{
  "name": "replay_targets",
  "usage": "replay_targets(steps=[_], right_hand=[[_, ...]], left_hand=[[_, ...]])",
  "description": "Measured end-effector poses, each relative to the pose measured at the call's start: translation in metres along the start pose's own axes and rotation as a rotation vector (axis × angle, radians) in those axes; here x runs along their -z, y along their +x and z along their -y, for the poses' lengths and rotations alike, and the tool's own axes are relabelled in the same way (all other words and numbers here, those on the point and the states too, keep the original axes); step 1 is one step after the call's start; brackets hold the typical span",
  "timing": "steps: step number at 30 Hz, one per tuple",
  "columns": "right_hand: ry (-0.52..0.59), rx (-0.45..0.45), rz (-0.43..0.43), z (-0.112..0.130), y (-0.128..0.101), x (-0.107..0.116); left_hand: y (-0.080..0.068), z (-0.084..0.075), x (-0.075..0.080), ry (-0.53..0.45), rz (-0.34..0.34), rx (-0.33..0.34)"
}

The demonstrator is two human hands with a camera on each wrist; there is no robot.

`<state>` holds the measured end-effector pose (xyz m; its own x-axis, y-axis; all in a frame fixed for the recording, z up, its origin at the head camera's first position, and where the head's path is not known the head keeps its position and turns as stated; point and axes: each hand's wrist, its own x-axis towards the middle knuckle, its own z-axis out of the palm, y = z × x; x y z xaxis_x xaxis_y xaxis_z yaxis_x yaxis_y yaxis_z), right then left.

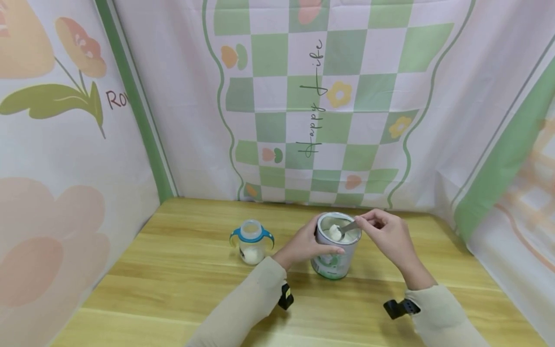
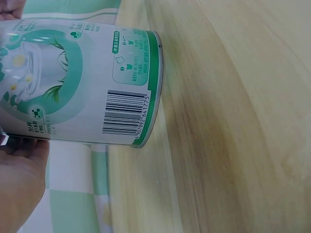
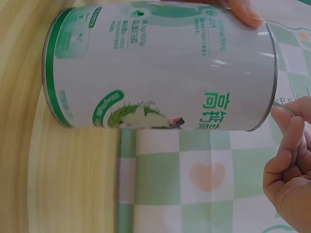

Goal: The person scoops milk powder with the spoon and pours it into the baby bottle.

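A milk powder can [image 1: 330, 264], white and green with its top uncovered, stands on the table in the head view. My left hand [image 1: 305, 246] grips its upper left side, thumb across the front; the left wrist view shows the barcode side of the can [image 2: 87, 87]. Above the can's right rim, my right hand [image 1: 387, 235] pinches the handle of a metal spoon [image 1: 350, 226]. White powder [image 1: 335, 233] is heaped on the spoon's bowl, inside the can's mouth. In the right wrist view, the can wall hides most of the spoon.
Left of the can stands a baby bottle [image 1: 251, 248] with a blue collar and two side handles, white powder inside and its top uncapped. Behind the wooden table [image 1: 173, 289] hangs a green-checked curtain [image 1: 303, 96], with more printed cloth at both sides.
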<state>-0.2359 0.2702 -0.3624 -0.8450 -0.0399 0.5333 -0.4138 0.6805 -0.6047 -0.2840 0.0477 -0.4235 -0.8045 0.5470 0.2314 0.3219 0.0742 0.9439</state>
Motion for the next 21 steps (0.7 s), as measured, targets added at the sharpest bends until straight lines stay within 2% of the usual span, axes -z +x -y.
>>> replay_targets(steps=[12,21], right_hand=[[0.012,-0.025,-0.016,-0.004,-0.002,-0.001],[0.195,-0.267,-0.014,-0.015,-0.002,0.004]], left_hand=[[0.0,-0.001,0.0,0.004,0.0,-0.007],[-0.002,-0.002,-0.001,0.002,-0.016,0.0]])
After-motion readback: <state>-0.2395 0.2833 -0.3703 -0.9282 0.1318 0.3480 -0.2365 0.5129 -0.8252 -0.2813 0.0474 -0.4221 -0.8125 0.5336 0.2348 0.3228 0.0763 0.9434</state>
